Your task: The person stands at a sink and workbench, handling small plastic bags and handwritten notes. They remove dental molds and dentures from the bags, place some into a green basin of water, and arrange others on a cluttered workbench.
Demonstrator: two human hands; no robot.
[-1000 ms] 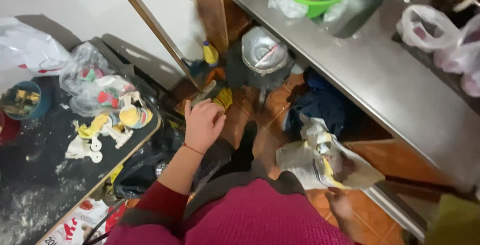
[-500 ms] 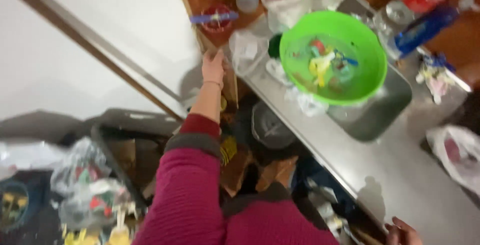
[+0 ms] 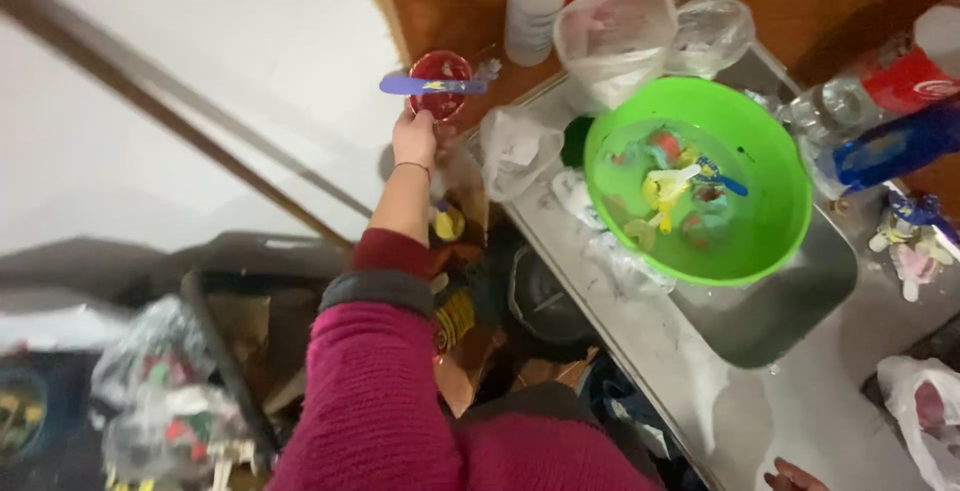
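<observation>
Above the counter, left hand [image 3: 415,138] grip closed on one red cup [image 3: 440,84], one green bowl [image 3: 698,181] nearby

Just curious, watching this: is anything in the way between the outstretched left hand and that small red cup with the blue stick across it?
Nothing visible. The left hand already touches the red cup from below; the blue stick lies across its rim.

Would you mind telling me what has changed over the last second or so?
The left hand rose from near the cluttered floor to the small red cup with a blue-purple stick across it, at the counter's end. The green bowl of small coloured pieces stayed in the steel sink.
</observation>
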